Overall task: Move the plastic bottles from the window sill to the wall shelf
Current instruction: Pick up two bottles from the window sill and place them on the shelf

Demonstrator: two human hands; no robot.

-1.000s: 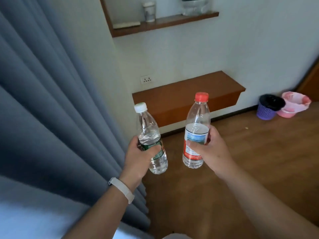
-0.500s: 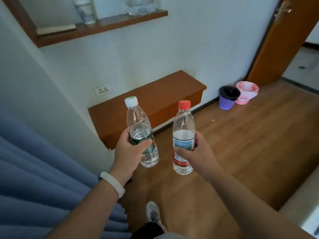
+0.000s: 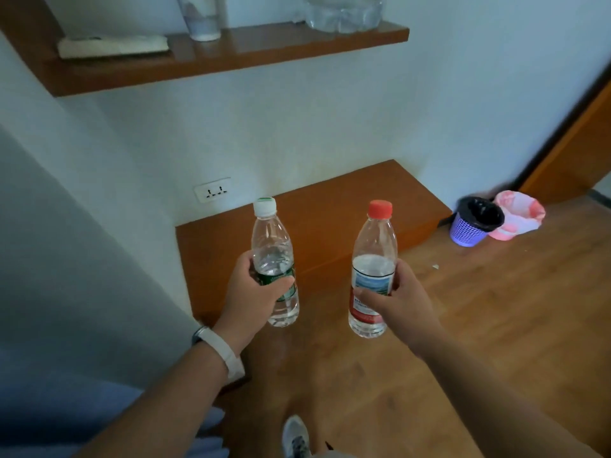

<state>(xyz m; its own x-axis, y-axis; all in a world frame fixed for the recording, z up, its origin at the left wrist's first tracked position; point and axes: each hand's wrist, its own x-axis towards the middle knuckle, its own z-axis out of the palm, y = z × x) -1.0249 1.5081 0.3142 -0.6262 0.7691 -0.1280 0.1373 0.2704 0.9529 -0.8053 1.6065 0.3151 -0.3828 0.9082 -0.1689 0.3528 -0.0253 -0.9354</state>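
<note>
bottles — white-capped (image 3: 273, 259), red-capped (image 3: 373, 272) — inside fingers (image 3: 370, 298)

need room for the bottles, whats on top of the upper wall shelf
On the wall shelf: a flat white object, a clear cup, a clear container. Their tops are cut off.

White walls (image 3: 297, 127) meet a wooden floor (image 3: 479, 325). A low wooden ledge (image 3: 330, 213) juts out beneath a wall socket (image 3: 212, 193). Two small bins (image 3: 476, 221) sit beside an orange door (image 3: 582, 150).
</note>
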